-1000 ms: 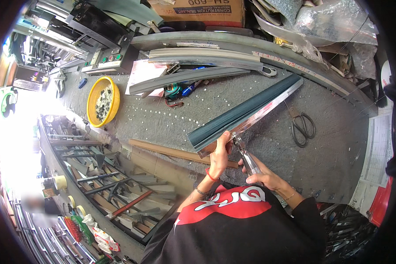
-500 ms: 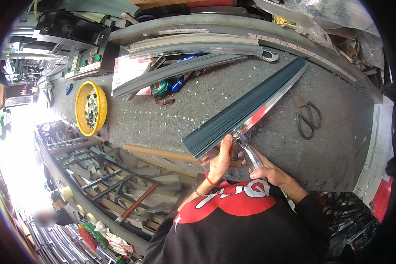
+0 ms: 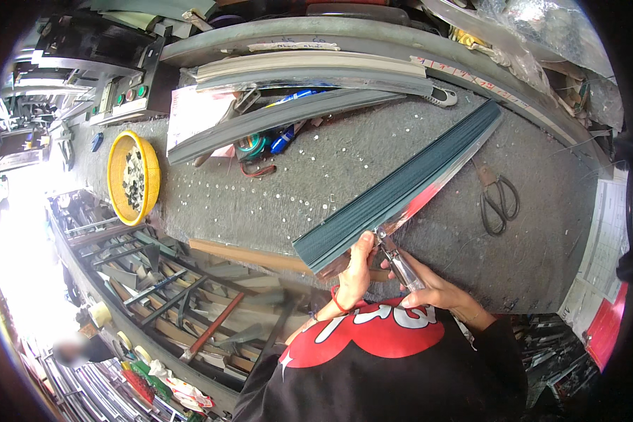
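A long stack of dark grey-green ridged strips (image 3: 401,190) lies at a slant, its near end raised over the bench's front edge and its far end toward the back right. My left hand (image 3: 354,278) is closed around the lower right side of that near end, thumb on top. My right hand (image 3: 436,294) grips the handles of a shiny metal hand plier (image 3: 402,269). The plier's head meets the edge of the strips beside my left thumb; its jaws are too small to make out. A red and clear plastic film shows along the strips' right side.
Black-handled scissors (image 3: 498,204) lie right of the strips. A yellow basket (image 3: 155,184) of small pieces stands at the left. Behind are grey profiles (image 3: 281,126), a tape measure (image 3: 252,146) and a cutter knife (image 3: 441,97). Offcuts fill a rack (image 3: 197,285) below the front edge.
The view has shifted slightly, so the bench things appear a little lower. Both hands keep their hold on the strips and the plier, with hardly any visible movement.
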{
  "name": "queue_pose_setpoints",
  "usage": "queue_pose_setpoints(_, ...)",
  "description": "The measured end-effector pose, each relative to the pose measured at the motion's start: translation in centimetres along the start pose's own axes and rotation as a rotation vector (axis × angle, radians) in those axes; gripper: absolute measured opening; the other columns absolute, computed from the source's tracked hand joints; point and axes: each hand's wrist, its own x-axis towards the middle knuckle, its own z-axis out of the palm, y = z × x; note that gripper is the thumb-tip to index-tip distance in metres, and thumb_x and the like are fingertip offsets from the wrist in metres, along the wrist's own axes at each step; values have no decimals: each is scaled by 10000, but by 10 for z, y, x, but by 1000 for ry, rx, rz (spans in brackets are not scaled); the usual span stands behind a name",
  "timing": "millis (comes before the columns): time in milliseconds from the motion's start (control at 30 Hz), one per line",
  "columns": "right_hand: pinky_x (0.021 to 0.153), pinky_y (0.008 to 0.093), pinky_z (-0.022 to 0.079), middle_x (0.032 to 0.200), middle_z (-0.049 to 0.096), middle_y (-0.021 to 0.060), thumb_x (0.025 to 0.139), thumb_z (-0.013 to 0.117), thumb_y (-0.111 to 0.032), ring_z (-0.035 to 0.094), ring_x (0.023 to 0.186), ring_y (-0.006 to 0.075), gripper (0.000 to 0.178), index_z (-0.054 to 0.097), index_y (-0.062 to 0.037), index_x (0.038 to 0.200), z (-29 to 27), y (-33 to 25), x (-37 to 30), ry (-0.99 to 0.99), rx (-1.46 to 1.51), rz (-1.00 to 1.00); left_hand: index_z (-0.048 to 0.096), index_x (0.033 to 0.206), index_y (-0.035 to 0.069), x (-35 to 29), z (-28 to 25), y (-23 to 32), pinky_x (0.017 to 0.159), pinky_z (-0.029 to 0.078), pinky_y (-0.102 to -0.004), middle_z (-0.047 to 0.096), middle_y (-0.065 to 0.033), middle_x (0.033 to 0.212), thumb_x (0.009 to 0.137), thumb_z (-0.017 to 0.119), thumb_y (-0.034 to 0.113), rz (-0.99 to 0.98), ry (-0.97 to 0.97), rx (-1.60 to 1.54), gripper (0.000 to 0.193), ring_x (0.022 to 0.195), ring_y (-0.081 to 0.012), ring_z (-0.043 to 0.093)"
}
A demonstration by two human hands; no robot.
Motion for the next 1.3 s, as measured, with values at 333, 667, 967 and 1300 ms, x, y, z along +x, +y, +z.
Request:
queue_pose_setpoints(333,886,300,406,1176,455,94,610,582,9,432,1071,167,866,242,-5,1407,11,7,13,247,-253,-104,515,670,91,2,-1,16,511,261,-231,435,37,622,913,489,350,81,-62,104,355,546,-74,344)
queue_pose_setpoints(667,678,265,459,777,565,39,718,571,-7,552,718,114,212,550,5,929,8,15,23,310,-293,-213,548,925,26,11,-10,21,633,400,-303,526,-49,748,972,313,434,202,-376,441,473,673,-172,492)
queue_pose_setpoints(967,933,395,367,1053,485,199,697,587,-117,456,1065,321,436,500,36,1096,-11,-20,-6,160,-665,-100,605,718,76,28,-31,25,521,252,-237,417,37,581,913,424,510,3,-146,296,509,556,-71,344)
queue_pose_setpoints(1300,1025,428,368,1286,464,210,629,529,43,461,1205,280,694,368,96,1302,-34,62,-68,93,215,19,518,1093,40,40,-74,23,664,438,-282,576,-42,869,846,621,184,861,153,908,303,774,-154,551)
